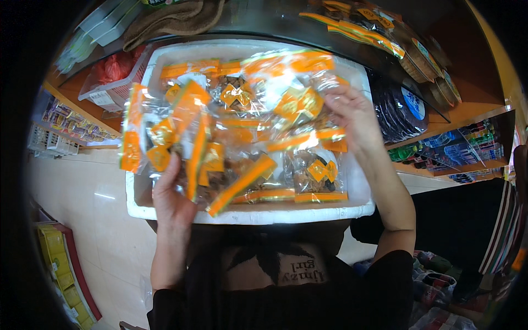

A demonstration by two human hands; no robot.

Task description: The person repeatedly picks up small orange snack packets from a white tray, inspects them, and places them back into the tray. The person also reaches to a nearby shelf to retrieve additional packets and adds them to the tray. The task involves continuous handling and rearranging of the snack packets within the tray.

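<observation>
A white foam box (358, 206) sits before me, with clear plastic packets of dried food (317, 177) edged in orange inside it. My left hand (175, 194) grips several such packets (165, 132) at the box's left side, the thumb lying over them. At the upper right of the box, my right hand (350, 109) has its fingers on another packet (299, 103), blurred by motion. Other packets lie beneath and between my hands, partly overlapping. What dried food they contain is hard to make out.
A dark glass shelf (264, 20) runs behind the box, bearing a brown towel (177, 20) and more orange packets (359, 31). On the left is a pink basket (119, 86) with red plastic bags. A person's dark-clad leg (449, 218) is close on the right, near bottles.
</observation>
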